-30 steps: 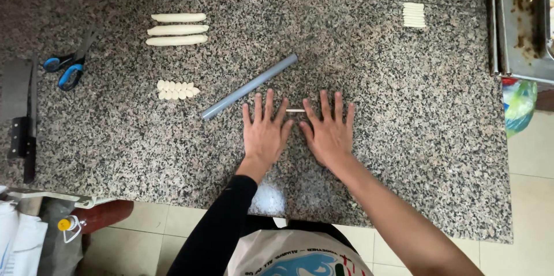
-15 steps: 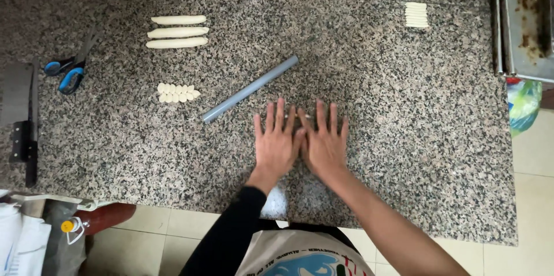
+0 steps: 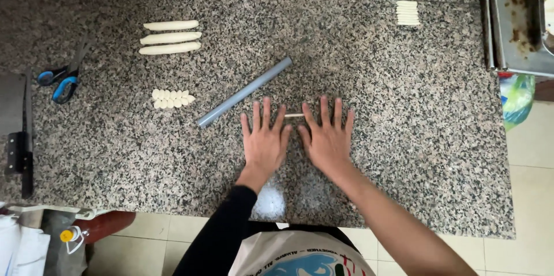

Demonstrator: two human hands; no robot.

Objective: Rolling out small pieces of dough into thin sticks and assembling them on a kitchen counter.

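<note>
Fingers of the left hand (image 3: 265, 143) and right hand (image 3: 328, 141) lie spread flat at mid-frame, gripping nothing, pressing a thin dough rope (image 3: 294, 115) on the counter (image 3: 404, 137). Three logs (image 3: 170, 36) and cut pieces (image 3: 172, 99) wait left of centre; rolling seems partway done.

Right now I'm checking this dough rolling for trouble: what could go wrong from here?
The thin dough strand shows only in the gap between the left hand and right hand; uneven pressure could perhaps snap it. The grey pipe lies loose just beyond the left fingertips and might get knocked toward the cut dough pieces.
</note>
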